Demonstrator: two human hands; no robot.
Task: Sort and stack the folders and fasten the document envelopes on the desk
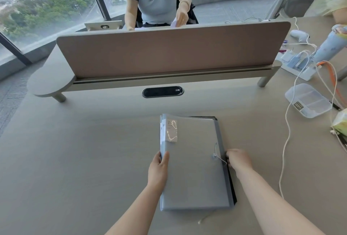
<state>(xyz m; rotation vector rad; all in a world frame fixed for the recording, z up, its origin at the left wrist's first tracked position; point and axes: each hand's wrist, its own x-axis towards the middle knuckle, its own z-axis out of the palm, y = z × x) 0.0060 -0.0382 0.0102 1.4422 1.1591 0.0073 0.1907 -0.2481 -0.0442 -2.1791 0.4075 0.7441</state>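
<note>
Stack of grey translucent plastic folders (191, 169) is lying mid beige worktop (75, 150), w/ left hand (158, 169) and right hand (238, 160) gripping its L/R edges. Clear plastic compartment box (308, 99) and white cable (285, 141) are sitting well apart, right; pink divider panel (169, 52) is standing behind.

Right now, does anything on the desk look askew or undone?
Yes. The gray envelope's string trails loose off its button toward the right hand, not wound. The black folder beneath sticks out along the right edge, so the stack isn't squared. The left hand grips the left edge.
</note>
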